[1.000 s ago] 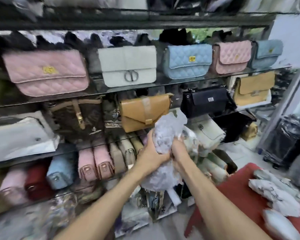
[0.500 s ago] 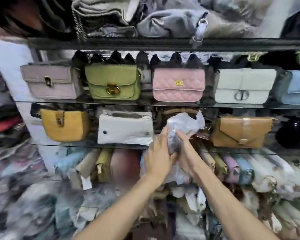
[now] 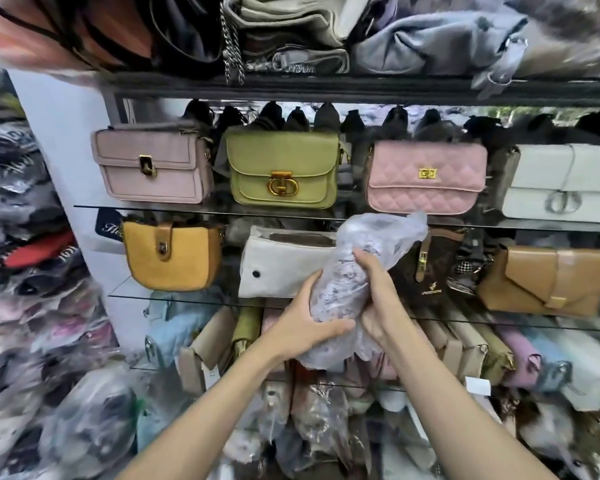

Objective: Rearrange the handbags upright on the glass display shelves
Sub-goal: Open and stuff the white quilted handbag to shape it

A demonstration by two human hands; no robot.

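View has swung left since a second ago: the glass display shelves (image 3: 201, 210) now show their left end, handbags standing upright in rows. The plastic-wrapped bag (image 3: 357, 282) has been carried along, now before the middle shelf, over the white handbag (image 3: 284, 268). Left hand (image 3: 303, 322) and right hand (image 3: 376, 289) both grasp it. Placement not yet begun.

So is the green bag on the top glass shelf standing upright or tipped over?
Upright: the green bag stands on its base on the glass shelf, flap and gold clasp facing out.
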